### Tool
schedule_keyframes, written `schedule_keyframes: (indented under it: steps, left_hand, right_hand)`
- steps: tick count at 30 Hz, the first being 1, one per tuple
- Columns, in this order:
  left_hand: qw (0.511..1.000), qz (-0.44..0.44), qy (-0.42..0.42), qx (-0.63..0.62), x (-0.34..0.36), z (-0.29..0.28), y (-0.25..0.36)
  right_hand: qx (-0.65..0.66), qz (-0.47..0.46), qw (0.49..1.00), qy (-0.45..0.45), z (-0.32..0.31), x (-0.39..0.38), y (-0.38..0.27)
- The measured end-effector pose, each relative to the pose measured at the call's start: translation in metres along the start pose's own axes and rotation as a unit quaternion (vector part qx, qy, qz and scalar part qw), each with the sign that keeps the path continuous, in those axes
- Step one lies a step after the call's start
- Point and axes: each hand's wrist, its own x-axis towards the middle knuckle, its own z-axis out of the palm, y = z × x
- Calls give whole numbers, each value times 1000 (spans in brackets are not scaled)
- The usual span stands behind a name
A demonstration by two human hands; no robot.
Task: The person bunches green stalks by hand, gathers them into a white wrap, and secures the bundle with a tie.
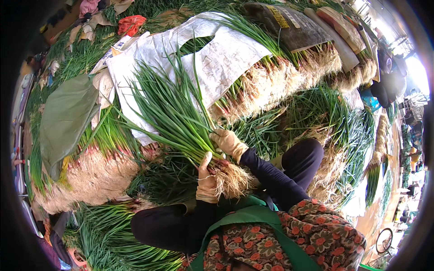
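While the left hand [207, 181] clasps the bunch [183, 121] at frame centre, the right hand [229, 143] pinches stalks [209, 118] at its edge, seemingly sorting, so the next move likely needs steady holding.

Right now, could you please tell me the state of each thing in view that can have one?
Spring onion bunch: held, roots attached, leaves fanned
Left gloved hand: closed on the bunch near its roots
Right gloved hand: fingers curled on its stalks
White sheet: draped, creased, smudged
Olive-green sheet: draped, wrinkled
Red plastic bag: crumpled
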Motion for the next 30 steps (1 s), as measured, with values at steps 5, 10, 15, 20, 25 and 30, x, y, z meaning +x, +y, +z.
schedule_keyframes:
  steps: [5, 10, 15, 20, 25, 30]
  left_hand:
    - [988, 26, 88, -127, -5, 29, -3]
    - [993, 21, 6, -118, 1, 4, -2]
    - [995, 54, 8, -81, -7, 16, -1]
    - [978, 88, -101, -162, -14, 30, 18]
    - [980, 94, -79, -157, 0, 31, 28]
    - [993, -16, -96, -73, 17, 3, 16]
  right_hand:
    - [11, 93, 996, 10, -5, -19, 2]
    - [-442, -159, 881, -51, -1, 10, 37]
    - [-540, -77, 837, -45, -14, 29, 41]
    - [-690, 82, 698, -176, -110, 8, 82]
    - [-661, 50, 717, -214, -87, 18, 13]
    - [-278, -108, 954, -23, -36, 85, -32]
